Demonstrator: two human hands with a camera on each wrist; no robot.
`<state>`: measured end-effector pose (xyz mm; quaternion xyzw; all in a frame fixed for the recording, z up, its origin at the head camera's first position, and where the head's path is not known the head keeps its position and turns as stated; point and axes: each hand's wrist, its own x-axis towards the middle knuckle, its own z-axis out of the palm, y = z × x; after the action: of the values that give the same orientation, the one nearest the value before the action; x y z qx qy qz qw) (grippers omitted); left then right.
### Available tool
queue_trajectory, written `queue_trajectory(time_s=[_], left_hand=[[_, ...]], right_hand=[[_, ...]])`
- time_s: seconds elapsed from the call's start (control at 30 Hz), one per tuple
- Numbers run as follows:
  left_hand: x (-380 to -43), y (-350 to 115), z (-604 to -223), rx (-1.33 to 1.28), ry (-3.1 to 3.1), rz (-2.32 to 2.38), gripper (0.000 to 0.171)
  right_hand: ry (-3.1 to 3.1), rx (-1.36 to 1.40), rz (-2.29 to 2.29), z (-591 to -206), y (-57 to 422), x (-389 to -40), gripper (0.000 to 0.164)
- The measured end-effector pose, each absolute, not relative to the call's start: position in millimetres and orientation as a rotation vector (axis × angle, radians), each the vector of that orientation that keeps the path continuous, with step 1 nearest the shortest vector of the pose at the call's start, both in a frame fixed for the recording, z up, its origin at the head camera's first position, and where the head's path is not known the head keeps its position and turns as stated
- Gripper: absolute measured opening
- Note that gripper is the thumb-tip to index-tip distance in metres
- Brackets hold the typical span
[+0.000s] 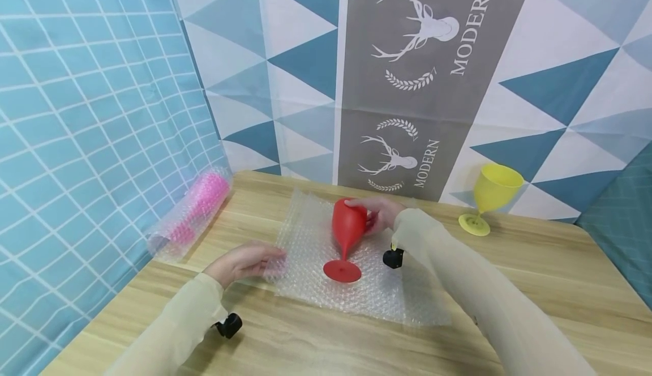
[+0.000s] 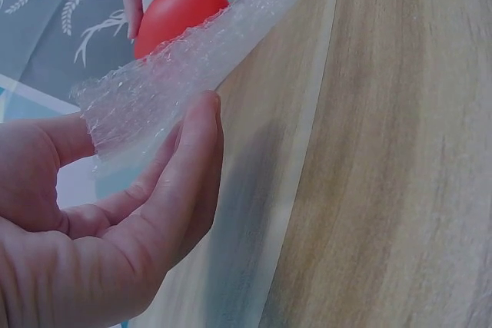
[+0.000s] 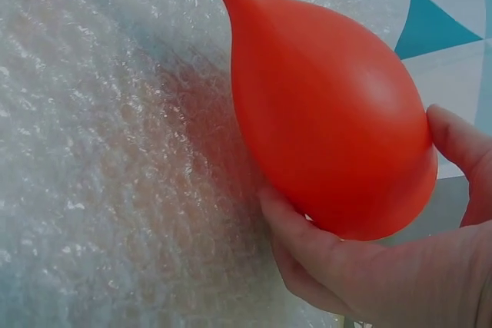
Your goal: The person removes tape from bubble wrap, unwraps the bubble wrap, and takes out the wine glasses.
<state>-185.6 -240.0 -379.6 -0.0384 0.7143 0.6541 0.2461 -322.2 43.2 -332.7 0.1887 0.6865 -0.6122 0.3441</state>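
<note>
A red plastic goblet (image 1: 348,230) lies tilted over a sheet of bubble wrap (image 1: 305,282), its foot toward the front of the table. My right hand (image 1: 381,213) grips the goblet's bowl near the rim, thumb on one side and fingers on the other, as the right wrist view shows. At the sheet's left edge, my left hand (image 1: 249,260) holds the bubble wrap (image 2: 146,101) between thumb and fingers. That edge is lifted off the wooden table in the left wrist view.
A pink goblet (image 1: 204,197) rolled in bubble wrap lies at the table's back left, by the blue grid-patterned cloth (image 1: 91,110). On the right stands a yellow goblet (image 1: 496,189), upright near the back edge. A patterned cloth (image 1: 300,76) hangs behind the wooden table (image 1: 316,342).
</note>
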Motion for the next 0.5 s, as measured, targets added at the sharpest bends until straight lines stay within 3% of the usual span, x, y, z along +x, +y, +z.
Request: queue_trajectory(time_s=[0.5], left_hand=[[-186.7,-238.2,-380.1,-0.101,1.946,1.77,0.037]], right_hand=[[1.797,0.452,-1.612,-337.3,45.1,-322.4,0.08]])
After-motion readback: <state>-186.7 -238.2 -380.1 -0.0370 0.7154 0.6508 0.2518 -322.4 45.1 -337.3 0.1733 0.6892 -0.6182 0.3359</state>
